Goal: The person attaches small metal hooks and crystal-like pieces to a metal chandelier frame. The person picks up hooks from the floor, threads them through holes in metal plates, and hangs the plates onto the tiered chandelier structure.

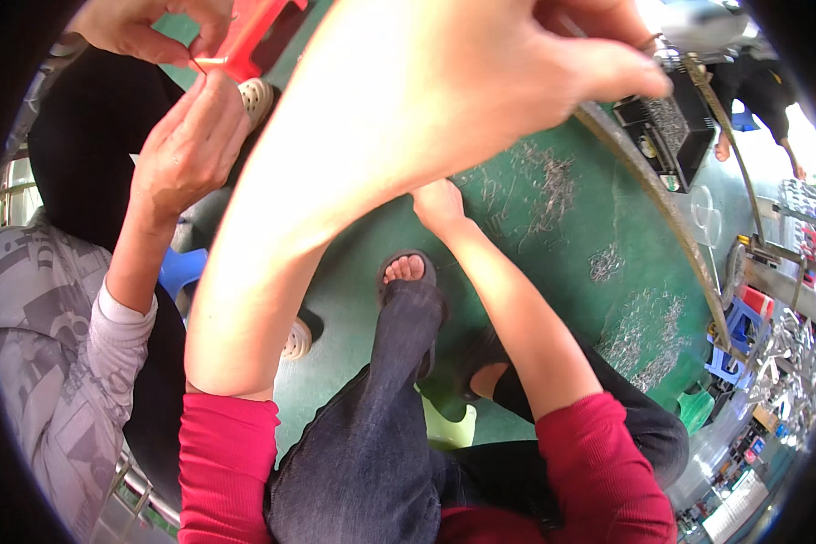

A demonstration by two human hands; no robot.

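My left hand reaches across the top of the view, close to me and overexposed. Its thumb stretches out to the right, apart from the finger above it, so the hand looks open; the other fingers are cut off or hidden. Just beyond those fingertips is a blurred, rounded silver metal part. Lower down, my right hand is partly covered by my left forearm. Its fingers are out of sight, and whether it holds anything cannot be seen.
At left, a co-worker's hands pinch a thin piece beside a red plastic object. Metal scraps litter the green floor. Right of me stand a curved metal bar, a black box of small metal bits, and piled metal parts.
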